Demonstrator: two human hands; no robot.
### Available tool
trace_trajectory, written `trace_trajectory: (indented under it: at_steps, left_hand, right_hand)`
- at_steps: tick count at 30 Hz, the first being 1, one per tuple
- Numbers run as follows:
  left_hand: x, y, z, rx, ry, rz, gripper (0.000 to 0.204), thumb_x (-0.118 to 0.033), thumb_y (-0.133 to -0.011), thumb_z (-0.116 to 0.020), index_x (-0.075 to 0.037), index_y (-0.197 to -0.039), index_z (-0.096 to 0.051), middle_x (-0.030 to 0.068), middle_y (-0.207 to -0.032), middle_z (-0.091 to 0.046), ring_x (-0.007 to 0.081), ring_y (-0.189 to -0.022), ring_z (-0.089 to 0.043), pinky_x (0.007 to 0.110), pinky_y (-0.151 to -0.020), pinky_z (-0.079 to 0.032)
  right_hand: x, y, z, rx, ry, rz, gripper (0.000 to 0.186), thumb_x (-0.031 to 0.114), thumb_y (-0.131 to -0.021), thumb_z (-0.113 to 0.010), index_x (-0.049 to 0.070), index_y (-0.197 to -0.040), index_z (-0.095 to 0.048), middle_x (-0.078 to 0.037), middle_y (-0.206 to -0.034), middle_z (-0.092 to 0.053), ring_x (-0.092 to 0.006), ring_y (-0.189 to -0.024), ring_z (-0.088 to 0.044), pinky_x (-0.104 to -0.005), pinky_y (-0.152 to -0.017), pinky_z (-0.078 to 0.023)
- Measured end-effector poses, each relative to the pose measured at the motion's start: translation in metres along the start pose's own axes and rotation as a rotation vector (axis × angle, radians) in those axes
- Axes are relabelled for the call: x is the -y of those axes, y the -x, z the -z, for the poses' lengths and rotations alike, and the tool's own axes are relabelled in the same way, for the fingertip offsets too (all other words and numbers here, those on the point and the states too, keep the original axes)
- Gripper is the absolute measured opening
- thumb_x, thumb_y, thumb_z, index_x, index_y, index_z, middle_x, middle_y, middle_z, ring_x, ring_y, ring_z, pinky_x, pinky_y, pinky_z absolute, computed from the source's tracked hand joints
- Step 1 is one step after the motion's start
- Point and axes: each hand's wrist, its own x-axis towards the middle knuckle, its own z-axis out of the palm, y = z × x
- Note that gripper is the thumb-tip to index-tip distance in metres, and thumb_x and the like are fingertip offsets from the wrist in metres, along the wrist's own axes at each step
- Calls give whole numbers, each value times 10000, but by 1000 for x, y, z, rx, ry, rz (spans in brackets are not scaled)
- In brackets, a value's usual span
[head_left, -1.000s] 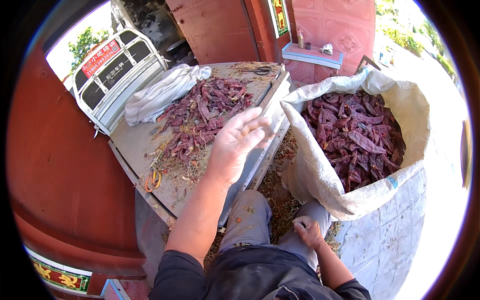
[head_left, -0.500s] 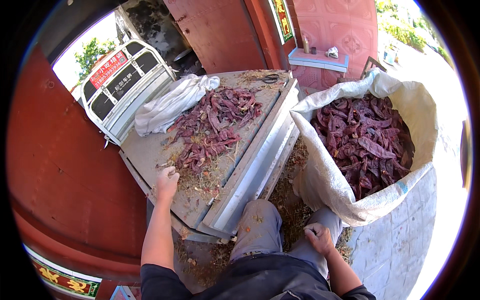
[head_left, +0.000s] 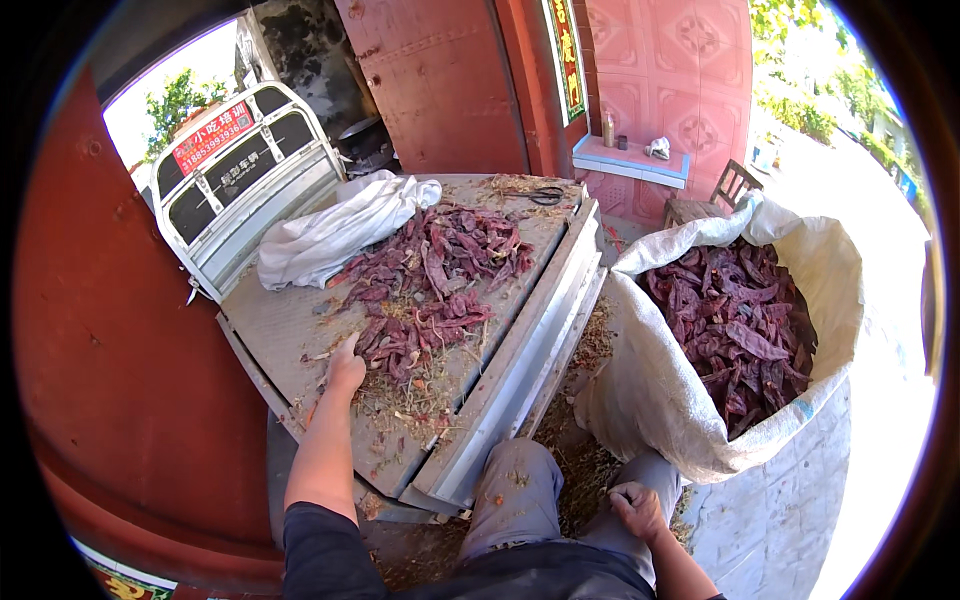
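Note:
Dark red dried chili peppers (head_left: pixel 435 255) lie heaped on a grey flat truck bed (head_left: pixel 280 320), with straw-like bits around them. At the heap's near left edge is my left hand (head_left: pixel 347 367), its fingers bent together against the peppers. What it pinches, if anything, is hidden. A pale, thin pepper or stalk (head_left: pixel 318 356) lies beside its fingers. Over my right thigh rests my right hand (head_left: pixel 638 509), loosely closed; its palm is hidden. To the right of the bed a large white woven sack (head_left: pixel 650 400) stands with its mouth spread, holding many dried chili peppers (head_left: pixel 735 325).
A crumpled white sack (head_left: pixel 335 235) lies behind the heap, before the white truck rack (head_left: pixel 250 180). Dark-handled scissors (head_left: pixel 545 196) rest at the bed's far right corner. Behind the standing sack are a wooden chair (head_left: pixel 725 190) and a tiled ledge (head_left: pixel 630 160). Debris covers the ground between bed and sack.
My left hand has moved slightly forward and right, to the heap's edge. My right hand stays on my thigh. The whole view has shifted a little.

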Motion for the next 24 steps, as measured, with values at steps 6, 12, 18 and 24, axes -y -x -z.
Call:
trace_trajectory:
  at_steps: [6, 12, 18, 24]
  left_hand:
    - [-48, 34, 28, 111, 9, -82, 585, -140, -847, -656, -71, -1427, -628, 247, -1346, -682, 393, -1265, -648, 442, -1086, -493]
    - [-62, 89, 53, 99, 150, -182, 582, -179, -832, -698, -30, -1392, -641, 259, -1307, -700, 382, -1223, -682, 422, -1061, -518]
    - [-55, 118, 61, -86, 530, 28, 509, -106, -915, -654, 14, -1407, -603, 200, -1247, -717, 286, -1116, -711, 376, -905, -554]
    - [-87, 152, 80, 97, 1435, 202, 528, -101, -1013, -604, 41, -1508, -484, 108, -1158, -713, 194, -928, -728, 302, -689, -555]
  right_hand:
    - [14, 0, -10, 24, 136, 20, 243, 258, -955, -670, 54, -1046, -767, -169, -971, -751, -331, -921, -738, -407, -843, -566]
    - [3, 0, -23, 15, 166, 87, 260, 277, -943, -670, 65, -1054, -772, -184, -1023, -756, -370, -989, -732, -425, -887, -564]
    - [3, -2, -22, 39, 180, 79, 263, 284, -934, -679, 71, -1052, -778, -184, -1037, -759, -374, -1003, -732, -438, -899, -563]
    - [7, -3, -17, 65, 147, 52, 250, 269, -940, -691, 49, -1029, -770, -180, -996, -760, -330, -967, -743, -414, -864, -565]
